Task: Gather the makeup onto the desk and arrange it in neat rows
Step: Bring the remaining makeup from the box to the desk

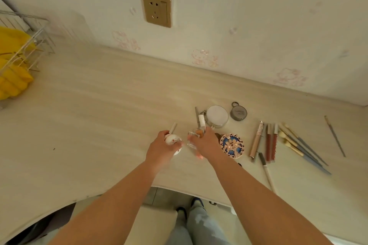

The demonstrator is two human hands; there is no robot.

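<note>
White round pot (172,141) in L hand (162,148) grip, R hand (205,142) grasping clear bottle (192,137)

You faced a pale wall (239,16) with faint pink cartoon prints and a gold socket (156,9). Below ran a light wood desk (89,105); a wire rack (25,42) holding yellow cloth (12,61) stood left.

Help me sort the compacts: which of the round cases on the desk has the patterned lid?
The blue and gold compact, just right of the right hand. The round case behind it has a plain white top, and the small grey one is dull metal.
</note>
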